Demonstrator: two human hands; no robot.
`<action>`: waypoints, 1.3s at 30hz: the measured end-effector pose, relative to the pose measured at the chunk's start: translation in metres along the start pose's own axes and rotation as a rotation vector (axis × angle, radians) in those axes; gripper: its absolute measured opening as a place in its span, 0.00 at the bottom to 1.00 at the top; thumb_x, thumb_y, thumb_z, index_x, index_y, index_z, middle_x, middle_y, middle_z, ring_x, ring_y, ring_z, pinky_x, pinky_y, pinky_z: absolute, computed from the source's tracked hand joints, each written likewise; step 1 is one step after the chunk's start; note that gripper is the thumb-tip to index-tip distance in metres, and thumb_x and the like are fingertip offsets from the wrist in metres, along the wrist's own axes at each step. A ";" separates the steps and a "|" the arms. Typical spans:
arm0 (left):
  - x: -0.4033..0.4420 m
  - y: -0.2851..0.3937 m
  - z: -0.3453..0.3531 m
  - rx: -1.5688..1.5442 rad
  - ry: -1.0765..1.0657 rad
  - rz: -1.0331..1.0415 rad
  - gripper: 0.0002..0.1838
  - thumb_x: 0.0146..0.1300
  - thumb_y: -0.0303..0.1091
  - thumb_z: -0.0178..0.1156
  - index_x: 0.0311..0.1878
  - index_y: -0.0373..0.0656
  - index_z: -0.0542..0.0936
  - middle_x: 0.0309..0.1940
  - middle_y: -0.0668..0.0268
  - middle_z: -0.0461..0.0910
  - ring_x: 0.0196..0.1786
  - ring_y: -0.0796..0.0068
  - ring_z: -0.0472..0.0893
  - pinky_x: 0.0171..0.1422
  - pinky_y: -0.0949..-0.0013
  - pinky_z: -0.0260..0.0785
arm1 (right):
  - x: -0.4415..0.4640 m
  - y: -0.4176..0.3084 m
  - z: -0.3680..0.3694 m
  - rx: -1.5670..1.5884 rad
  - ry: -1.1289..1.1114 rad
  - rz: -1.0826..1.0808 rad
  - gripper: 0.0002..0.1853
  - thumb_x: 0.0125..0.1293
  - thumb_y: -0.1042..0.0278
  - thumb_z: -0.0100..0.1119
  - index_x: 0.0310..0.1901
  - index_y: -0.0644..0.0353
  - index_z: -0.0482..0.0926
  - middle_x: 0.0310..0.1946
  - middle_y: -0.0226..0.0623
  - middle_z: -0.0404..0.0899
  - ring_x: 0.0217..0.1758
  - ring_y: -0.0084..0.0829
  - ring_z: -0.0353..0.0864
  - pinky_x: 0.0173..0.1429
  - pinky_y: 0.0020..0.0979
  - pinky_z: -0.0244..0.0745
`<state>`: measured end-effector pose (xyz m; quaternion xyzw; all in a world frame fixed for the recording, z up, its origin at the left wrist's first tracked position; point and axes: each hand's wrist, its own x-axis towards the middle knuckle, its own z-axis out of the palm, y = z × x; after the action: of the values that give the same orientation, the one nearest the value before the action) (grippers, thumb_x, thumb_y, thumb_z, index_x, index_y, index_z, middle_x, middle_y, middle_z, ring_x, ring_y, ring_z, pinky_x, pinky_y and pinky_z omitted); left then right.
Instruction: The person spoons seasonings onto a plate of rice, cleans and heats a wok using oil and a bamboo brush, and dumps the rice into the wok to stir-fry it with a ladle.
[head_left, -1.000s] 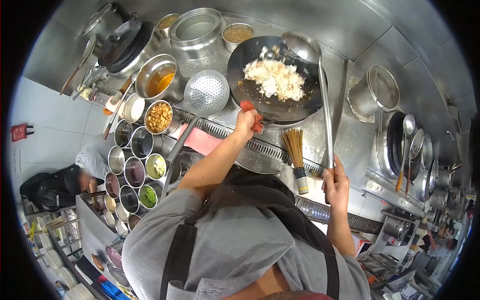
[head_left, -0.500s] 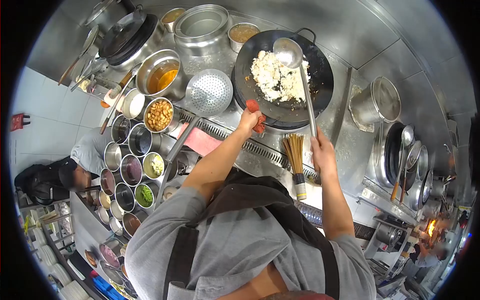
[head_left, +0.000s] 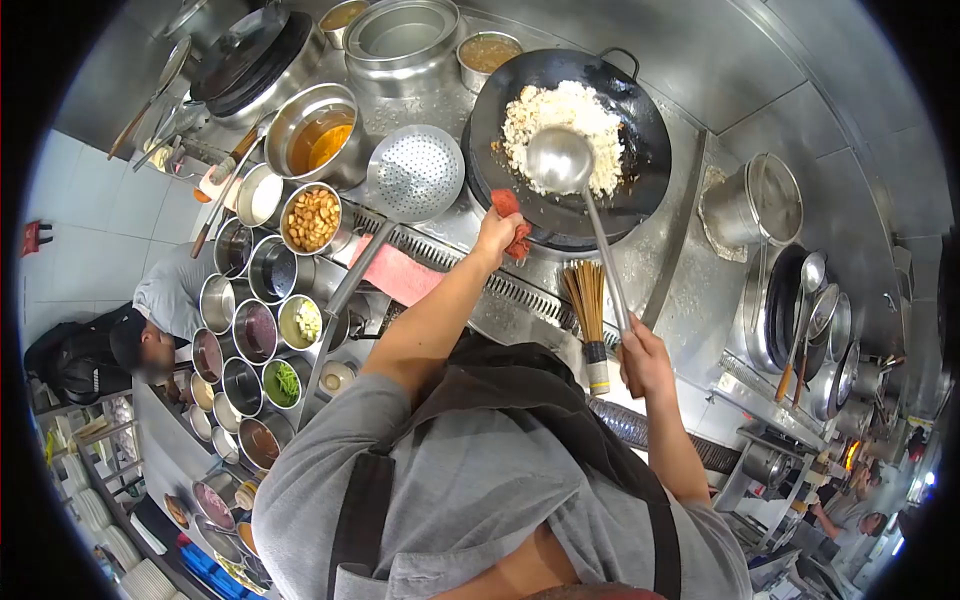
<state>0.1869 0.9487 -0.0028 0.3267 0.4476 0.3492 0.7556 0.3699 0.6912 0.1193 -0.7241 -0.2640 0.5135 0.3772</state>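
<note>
A black wok (head_left: 640, 180) sits on the stove with a heap of white fried rice (head_left: 570, 105) in it. My left hand (head_left: 494, 238) is closed around a folded red cloth (head_left: 507, 205) at the wok's near left edge; whatever part of the wok lies under the cloth is hidden. The long handle of a steel ladle (head_left: 560, 160) is wrapped in the fingers of my right hand (head_left: 648, 357). Its bowl is at the near side of the rice. Between my forearms, a bamboo wok brush (head_left: 585, 300) stands near the stove's front edge.
A perforated strainer (head_left: 415, 172) lies left of the wok, beside a pot of oil (head_left: 318, 140). Several ingredient tins, including one of browned cubes (head_left: 312, 218), crowd the left. A steel pot (head_left: 750, 205) stands at right. Another person (head_left: 165, 300) is at far left.
The ladle bowl has moved toward me and left, from the top of the rice to its near side. My right hand has drawn back. The rice has shifted toward the wok's far side.
</note>
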 end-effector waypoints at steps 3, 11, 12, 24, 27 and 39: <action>0.000 0.000 -0.002 0.013 -0.015 -0.032 0.11 0.53 0.24 0.52 0.41 0.40 0.68 0.22 0.64 0.72 0.20 0.72 0.74 0.21 0.64 0.71 | 0.027 -0.027 0.015 -0.490 0.220 -0.099 0.24 0.67 0.68 0.48 0.64 0.62 0.64 0.18 0.30 0.69 0.12 0.23 0.65 0.17 0.27 0.64; -0.003 0.003 -0.001 0.049 -0.010 -0.031 0.11 0.53 0.24 0.52 0.40 0.40 0.68 0.22 0.64 0.73 0.18 0.69 0.75 0.20 0.64 0.71 | 0.053 -0.011 0.004 -0.175 0.170 -0.092 0.25 0.67 0.66 0.47 0.66 0.58 0.62 0.17 0.28 0.67 0.11 0.21 0.63 0.16 0.25 0.63; -0.008 0.004 0.001 0.054 -0.004 -0.030 0.09 0.53 0.25 0.52 0.38 0.40 0.69 0.22 0.64 0.73 0.19 0.69 0.75 0.21 0.64 0.71 | 0.057 -0.020 0.008 -0.107 0.138 -0.024 0.25 0.67 0.66 0.49 0.65 0.59 0.63 0.17 0.28 0.67 0.11 0.20 0.63 0.16 0.25 0.62; 0.003 0.005 -0.002 0.093 -0.015 0.012 0.08 0.53 0.25 0.52 0.37 0.39 0.70 0.24 0.64 0.74 0.20 0.70 0.75 0.23 0.65 0.71 | 0.059 -0.025 0.023 -0.505 0.230 -0.249 0.24 0.67 0.67 0.48 0.65 0.58 0.65 0.18 0.28 0.69 0.13 0.22 0.67 0.18 0.27 0.65; 0.010 -0.007 -0.008 0.105 -0.019 0.009 0.10 0.53 0.27 0.52 0.40 0.39 0.70 0.26 0.62 0.75 0.20 0.68 0.76 0.23 0.64 0.72 | 0.029 -0.052 0.011 -0.271 0.179 -0.204 0.24 0.67 0.67 0.47 0.65 0.55 0.64 0.17 0.31 0.69 0.16 0.22 0.70 0.20 0.28 0.66; 0.016 -0.013 -0.009 0.114 -0.006 0.023 0.07 0.53 0.27 0.52 0.36 0.40 0.71 0.24 0.64 0.74 0.20 0.69 0.76 0.23 0.64 0.72 | 0.017 -0.007 -0.015 -0.343 0.256 -0.349 0.25 0.67 0.65 0.48 0.65 0.59 0.64 0.16 0.28 0.68 0.13 0.22 0.66 0.18 0.27 0.65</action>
<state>0.1872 0.9564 -0.0243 0.3753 0.4610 0.3309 0.7329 0.3896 0.7041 0.1181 -0.7797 -0.4183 0.2930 0.3623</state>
